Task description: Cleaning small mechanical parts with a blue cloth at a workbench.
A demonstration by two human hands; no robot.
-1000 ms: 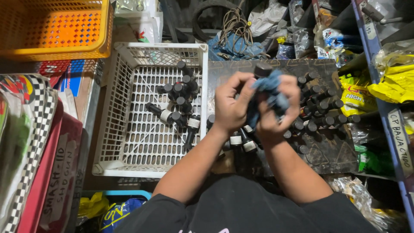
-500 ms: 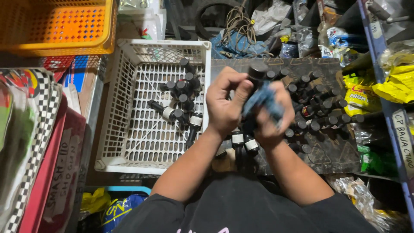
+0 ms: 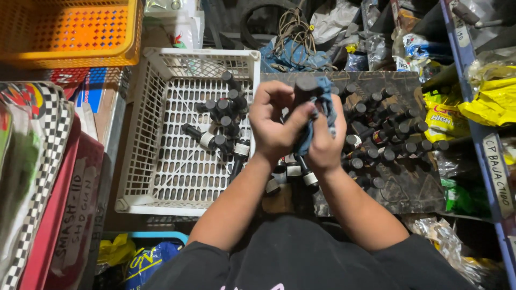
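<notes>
A cramped, dimly lit storeroom was crowded with stock: an orange plastic basket [image 3: 70, 32] stood at upper left, a blue metal shelf upright [image 3: 473, 113] ran down the right, and yellow packets [image 3: 492, 102] and tangled cords [image 3: 293, 29] filled the gaps.

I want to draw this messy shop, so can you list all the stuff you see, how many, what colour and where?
white plastic crate: one, white, left of the hands
small black bottles: about a dozen, black, lying in the white plastic crate
more black bottles: many, black, on the dark tray at right
orange basket: one, orange, top left
yellow packets: a few, yellow, right shelf
blue cloth: one, blue, around a black bottle in the hands
left hand: grips the bottle
right hand: holds the cloth
</notes>
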